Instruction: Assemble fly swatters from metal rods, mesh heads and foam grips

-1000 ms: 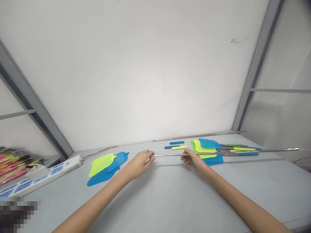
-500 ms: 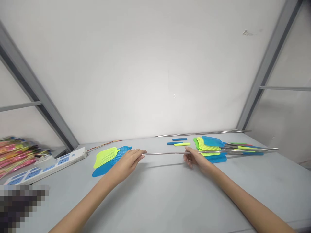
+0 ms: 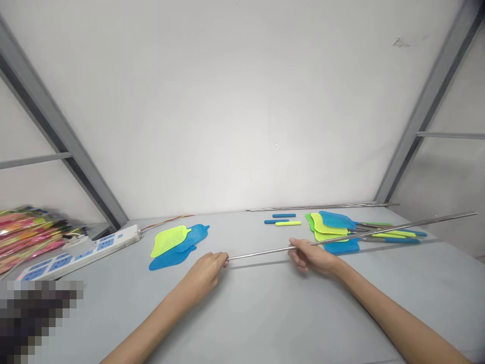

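Note:
A long, thin telescopic metal rod (image 3: 261, 252) slants above the table, its right end higher than its left. My left hand (image 3: 208, 269) is closed around the rod's thin left end. Further along, my right hand (image 3: 308, 257) holds the rod with the thumb on top and the fingers curled below. Beyond my left hand lie a yellow-green fly swatter head (image 3: 170, 240) and two blue swatter heads (image 3: 194, 237). Under the rod's right part is a pile of assembled fly swatters (image 3: 335, 233) in blue, yellow and green, partly covered by the rod.
Blue and yellow handle grips (image 3: 284, 216) lie mid-table near the wall. More metal rods (image 3: 322, 207) rest along the wall's foot. On the left are a white power strip (image 3: 79, 255) with a plug and a heap of colourful wrapped packets (image 3: 30, 235). A pixelated patch covers the lower left corner.
The rod has tilted: its left end has dropped and its right end has risen. My left hand has moved down towards me, away from the swatter heads. The view has shifted slightly.

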`<state>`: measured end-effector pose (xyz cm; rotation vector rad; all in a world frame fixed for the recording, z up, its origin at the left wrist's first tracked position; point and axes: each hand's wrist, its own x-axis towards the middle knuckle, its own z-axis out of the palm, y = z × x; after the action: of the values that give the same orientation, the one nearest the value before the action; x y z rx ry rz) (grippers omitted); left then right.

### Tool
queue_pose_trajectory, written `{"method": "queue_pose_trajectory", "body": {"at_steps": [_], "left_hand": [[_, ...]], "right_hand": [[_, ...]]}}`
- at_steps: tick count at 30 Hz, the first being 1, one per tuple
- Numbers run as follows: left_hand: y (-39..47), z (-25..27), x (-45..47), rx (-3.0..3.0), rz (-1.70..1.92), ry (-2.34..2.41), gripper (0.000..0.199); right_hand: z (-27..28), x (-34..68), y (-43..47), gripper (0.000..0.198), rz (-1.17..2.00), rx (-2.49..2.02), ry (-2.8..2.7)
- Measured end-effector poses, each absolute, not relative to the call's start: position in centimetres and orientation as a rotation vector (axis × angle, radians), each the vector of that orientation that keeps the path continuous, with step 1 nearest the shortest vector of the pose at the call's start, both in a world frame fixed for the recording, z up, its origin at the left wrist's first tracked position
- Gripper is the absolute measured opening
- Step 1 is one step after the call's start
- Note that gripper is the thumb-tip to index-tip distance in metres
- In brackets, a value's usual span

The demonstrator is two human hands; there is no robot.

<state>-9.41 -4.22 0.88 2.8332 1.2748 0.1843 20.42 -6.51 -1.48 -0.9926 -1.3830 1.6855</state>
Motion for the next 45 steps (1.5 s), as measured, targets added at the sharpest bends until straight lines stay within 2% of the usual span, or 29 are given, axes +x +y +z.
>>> {"method": "queue_pose_trajectory", "body": {"at_steps": [9,17,22,27,37,45], "left_hand": [[-5.0,0.3,-7.5,2.806,0.13,1.223,0.038],[-4.5,0.5,-6.8,2.828,0.155,1.139,0.025],[-5.2,1.3,-5.3,2.965,0.014,1.303,0.018],[-6.5,1.3,-3.6,3.023,0.091,1.541,0.017],[-7.2,0.2,-1.8,2.894,0.314,1.694,0.025],[-7.8,0.4,-2.5,2.759,0.508,1.514,0.025]], "right_hand": [[-1.8,19.4,-7.0,0.049,1.703,-0.981,-1.37],[-1.7,19.4,-6.5,0.045,1.554,-1.025,-1.298],[-1.6,19.5,-6.4,0.043,1.47,-1.094,-1.288],[-1.4,19.5,-6.5,0.042,1.44,-1.158,-1.281],[-0.9,18.0,-7.8,0.04,1.636,-1.083,-1.237],[-0.9,16.9,-8.2,0.043,1.786,-1.006,-1.35]]}}
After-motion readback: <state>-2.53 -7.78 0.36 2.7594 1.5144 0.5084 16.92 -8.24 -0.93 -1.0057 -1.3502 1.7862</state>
